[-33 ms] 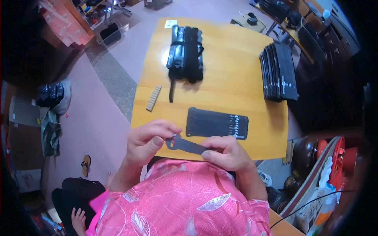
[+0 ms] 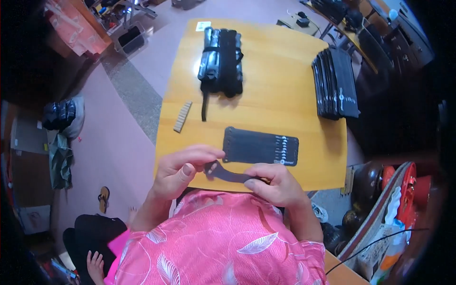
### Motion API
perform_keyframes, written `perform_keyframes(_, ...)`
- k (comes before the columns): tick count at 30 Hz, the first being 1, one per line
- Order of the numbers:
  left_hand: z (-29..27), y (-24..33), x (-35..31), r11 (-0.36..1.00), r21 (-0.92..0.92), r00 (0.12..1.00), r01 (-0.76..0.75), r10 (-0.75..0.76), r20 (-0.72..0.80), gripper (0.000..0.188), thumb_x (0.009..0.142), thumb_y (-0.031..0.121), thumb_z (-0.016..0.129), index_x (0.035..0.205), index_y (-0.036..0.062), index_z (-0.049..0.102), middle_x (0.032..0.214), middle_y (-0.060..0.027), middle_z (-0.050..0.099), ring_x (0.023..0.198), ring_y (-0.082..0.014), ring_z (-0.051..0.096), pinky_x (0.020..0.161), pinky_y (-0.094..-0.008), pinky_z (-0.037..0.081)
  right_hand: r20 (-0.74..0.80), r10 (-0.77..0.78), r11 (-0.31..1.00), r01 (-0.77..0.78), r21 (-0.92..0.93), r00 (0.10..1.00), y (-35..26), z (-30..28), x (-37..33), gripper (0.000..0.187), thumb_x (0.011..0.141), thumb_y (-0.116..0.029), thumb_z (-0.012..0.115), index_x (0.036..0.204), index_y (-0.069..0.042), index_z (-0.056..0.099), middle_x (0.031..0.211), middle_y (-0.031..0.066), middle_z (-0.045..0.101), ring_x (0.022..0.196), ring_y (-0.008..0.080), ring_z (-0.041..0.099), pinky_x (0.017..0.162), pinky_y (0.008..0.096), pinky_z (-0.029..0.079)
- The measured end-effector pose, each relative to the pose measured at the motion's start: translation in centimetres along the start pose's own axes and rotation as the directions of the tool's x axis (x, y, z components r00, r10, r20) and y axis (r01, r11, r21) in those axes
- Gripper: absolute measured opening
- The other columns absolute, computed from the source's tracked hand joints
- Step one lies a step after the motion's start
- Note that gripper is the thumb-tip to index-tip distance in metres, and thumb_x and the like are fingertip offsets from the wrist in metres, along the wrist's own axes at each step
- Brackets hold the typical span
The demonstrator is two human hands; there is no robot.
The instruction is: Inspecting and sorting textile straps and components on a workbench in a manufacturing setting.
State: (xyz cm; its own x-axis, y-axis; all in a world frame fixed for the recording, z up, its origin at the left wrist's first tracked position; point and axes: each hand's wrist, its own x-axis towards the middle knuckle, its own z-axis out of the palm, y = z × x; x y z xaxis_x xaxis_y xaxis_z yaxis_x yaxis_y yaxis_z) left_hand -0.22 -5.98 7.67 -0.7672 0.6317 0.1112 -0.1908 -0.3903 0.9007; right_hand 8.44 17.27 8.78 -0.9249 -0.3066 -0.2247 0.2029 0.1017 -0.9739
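My right hand (image 2: 275,183) pinches a dark flat strip (image 2: 232,175) between thumb and fingers, just above the table's near edge. The strip's rounded end has small holes and points toward my left hand (image 2: 178,171). That hand has its fingers stretched out and its thumb apart, with the fingertips at or just behind the holed end; whether they touch it I cannot tell. Beyond my hands lies a flat black rectangular piece (image 2: 251,146) with a row of holes along its left edge and white markings near its right.
Black bundles tied with a strap (image 2: 221,61) sit at the table's far left. A row of small tan pieces (image 2: 183,117) lies nearer. A stack of black pieces (image 2: 335,83) stands on the table's (image 2: 280,71) right side. A person's hand (image 2: 95,266) shows at lower left.
The strip now curves more, and its holed end has turned. My left fingers have straightened and reach slightly farther right. The whole view has shifted a little.
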Motion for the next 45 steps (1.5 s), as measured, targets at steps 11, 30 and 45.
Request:
perform_keyframes(11,0.6,-6.4,-0.2,0.734,0.648,0.977,0.202,-0.101,-0.190,0.020,0.079,-0.006,0.064,0.099,-0.0032,0.065,0.074,-0.0073,0.062,0.065,-0.0103,0.058,0.059,-0.0230,0.046,-0.317,0.267,0.931,-0.329,-0.159,0.910,4.7,-5.3,-7.0,0.015,0.079,-0.001,0.057,0.092,0.003,0.064,0.083,0.0075,0.064,0.080,0.0144,0.060,0.072,0.0275,0.048)
perform_keyframes(30,0.4,-10.4,0.0,0.682,0.588,0.872,0.435,-0.156,-0.464,0.006,0.081,-0.002,0.065,0.087,-0.0029,0.067,0.073,-0.0037,0.065,0.064,-0.0077,0.059,0.056,-0.0223,0.047,-0.642,0.138,0.896,-0.371,-0.243,0.754,8.8,-7.1,-6.0,0.010,0.083,-0.001,0.058,0.089,0.005,0.063,0.081,0.0147,0.063,0.075,0.0237,0.062,0.070,0.0318,0.048)
perform_keyframes(45,0.4,-10.9,0.2,0.669,0.594,0.848,0.448,-0.106,-0.520,0.007,0.077,0.002,0.067,0.082,-0.0028,0.068,0.069,-0.0069,0.066,0.061,-0.0089,0.060,0.057,-0.0240,0.049,-0.689,0.100,0.891,-0.372,-0.259,0.718,9.1,-7.0,-5.6,0.009,0.080,-0.005,0.062,0.083,0.003,0.065,0.076,0.0156,0.063,0.070,0.0256,0.063,0.065,0.0323,0.049)
